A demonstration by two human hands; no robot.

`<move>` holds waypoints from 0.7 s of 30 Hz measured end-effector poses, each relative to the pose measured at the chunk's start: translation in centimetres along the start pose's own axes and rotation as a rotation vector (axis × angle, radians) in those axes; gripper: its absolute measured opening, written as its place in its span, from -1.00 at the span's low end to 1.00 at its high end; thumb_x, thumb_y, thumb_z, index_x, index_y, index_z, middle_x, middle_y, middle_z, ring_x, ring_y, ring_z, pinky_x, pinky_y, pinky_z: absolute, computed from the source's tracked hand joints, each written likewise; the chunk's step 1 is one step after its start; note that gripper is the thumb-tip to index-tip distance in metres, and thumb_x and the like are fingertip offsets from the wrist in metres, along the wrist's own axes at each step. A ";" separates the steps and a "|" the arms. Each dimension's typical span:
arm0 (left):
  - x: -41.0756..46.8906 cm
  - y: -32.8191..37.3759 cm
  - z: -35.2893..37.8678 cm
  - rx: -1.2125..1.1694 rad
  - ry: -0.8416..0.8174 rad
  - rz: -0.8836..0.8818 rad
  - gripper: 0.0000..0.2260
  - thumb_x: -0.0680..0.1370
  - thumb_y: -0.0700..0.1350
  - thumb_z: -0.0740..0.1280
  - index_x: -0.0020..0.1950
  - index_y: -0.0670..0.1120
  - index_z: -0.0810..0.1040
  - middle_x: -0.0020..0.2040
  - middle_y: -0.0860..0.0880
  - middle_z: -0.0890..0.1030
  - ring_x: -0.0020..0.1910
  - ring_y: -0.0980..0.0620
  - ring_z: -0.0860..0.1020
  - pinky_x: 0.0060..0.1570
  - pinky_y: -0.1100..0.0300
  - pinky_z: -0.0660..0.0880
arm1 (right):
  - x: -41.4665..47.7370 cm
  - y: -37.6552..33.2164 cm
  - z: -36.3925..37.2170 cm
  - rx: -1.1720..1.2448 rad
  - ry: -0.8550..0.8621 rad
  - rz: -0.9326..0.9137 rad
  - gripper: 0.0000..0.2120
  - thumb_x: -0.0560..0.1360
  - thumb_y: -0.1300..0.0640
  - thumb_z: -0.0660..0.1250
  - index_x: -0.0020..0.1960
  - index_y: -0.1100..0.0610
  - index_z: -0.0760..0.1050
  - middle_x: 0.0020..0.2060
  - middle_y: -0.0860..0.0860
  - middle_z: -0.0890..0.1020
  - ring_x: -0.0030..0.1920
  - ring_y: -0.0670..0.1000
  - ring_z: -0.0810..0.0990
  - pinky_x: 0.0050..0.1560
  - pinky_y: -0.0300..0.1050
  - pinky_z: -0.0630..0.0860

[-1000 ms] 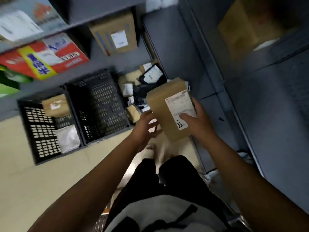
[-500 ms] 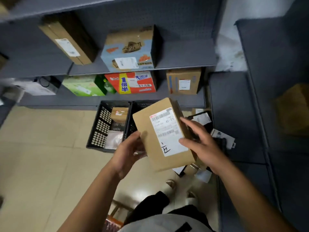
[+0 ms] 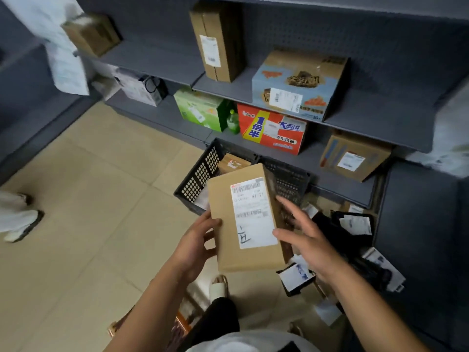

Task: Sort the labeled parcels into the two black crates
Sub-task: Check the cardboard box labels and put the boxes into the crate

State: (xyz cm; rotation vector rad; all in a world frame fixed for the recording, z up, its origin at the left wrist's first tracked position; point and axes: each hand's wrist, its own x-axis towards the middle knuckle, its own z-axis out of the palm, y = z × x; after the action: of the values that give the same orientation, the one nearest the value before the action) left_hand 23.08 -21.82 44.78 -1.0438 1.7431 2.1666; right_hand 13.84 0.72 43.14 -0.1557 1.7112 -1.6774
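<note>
A: Parcel position?
B: The cardboard parcel (image 3: 228, 224) is held up off the tiled floor (image 3: 101, 199), its white label (image 3: 253, 214) facing up. Its far end overlaps the two black crates in the head view, the left crate (image 3: 200, 174) and the right crate (image 3: 291, 181), which stand side by side below the grey shelf (image 3: 380, 123).

A: Hands?
B: The left hand (image 3: 195, 247) grips the parcel's left edge, thumb on the top face. The right hand (image 3: 304, 240) is spread with straight fingers, and its thumb touches the label's right edge.

A: Crate contents?
B: A small brown box (image 3: 233, 162) lies in the left crate. The right crate's inside is hidden. Loose packets (image 3: 355, 224) lie on the floor to the right.
</note>
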 end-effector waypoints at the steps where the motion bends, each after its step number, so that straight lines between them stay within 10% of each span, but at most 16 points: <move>1: 0.9 0.3 -1.4 -0.008 0.005 -0.005 -0.65 0.61 -0.07 0.25 0.37 0.19 0.52 0.17 0.06 0.67 0.24 -0.08 0.55 0.28 -0.18 0.47 | 1.2 -0.2 1.2 0.017 0.021 0.016 -0.36 0.51 0.18 0.44 0.39 -0.40 0.35 0.34 -0.22 0.46 0.23 -0.25 0.50 0.04 -0.18 0.55; 11: 7.0 6.6 -18.6 -0.023 -0.042 0.069 -0.65 0.68 -0.06 0.16 0.37 0.30 0.50 0.20 0.03 0.64 0.23 0.02 0.55 0.15 0.05 0.52 | 13.9 -5.0 15.5 0.081 0.047 0.234 -0.08 0.23 0.03 0.60 0.48 -0.21 0.23 0.16 0.02 0.68 0.21 0.08 0.59 0.03 0.06 0.48; 21: 14.0 11.8 -29.1 -0.058 -0.009 0.103 -0.63 0.68 -0.09 0.15 0.35 0.32 0.51 0.25 -0.10 0.59 0.17 -0.02 0.51 0.19 0.04 0.49 | 27.0 -8.9 23.7 0.038 0.037 0.288 -0.21 0.27 -0.04 0.50 0.44 -0.20 0.28 0.00 -0.08 0.73 0.16 0.10 0.62 0.15 0.22 0.52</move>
State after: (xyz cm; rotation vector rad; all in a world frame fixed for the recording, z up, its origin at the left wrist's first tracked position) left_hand 18.34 -55.84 43.47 -0.9766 1.7777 2.2923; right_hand 3.85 -34.97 42.99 0.1355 1.6402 -1.5047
